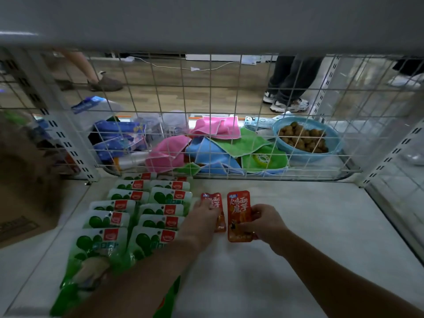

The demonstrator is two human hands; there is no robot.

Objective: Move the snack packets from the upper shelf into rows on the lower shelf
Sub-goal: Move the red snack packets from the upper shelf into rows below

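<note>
The left red packet is gripped at its edge by the left hand, and the right red packet is pinched by the right hand — both laid flat, side by side, on the lower shelf, just beside two rows of green packets.

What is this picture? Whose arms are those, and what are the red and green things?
There is no machine here. A person wears a camera on their head, so you see their own two arms from above. They are arranging snacks on a white shelf. Green packets lie in two rows at the left. Beside them, the left hand touches the left red packet, and the right hand pinches the right red packet. Behind the wire grid are coloured cloths and a blue basket.
</note>
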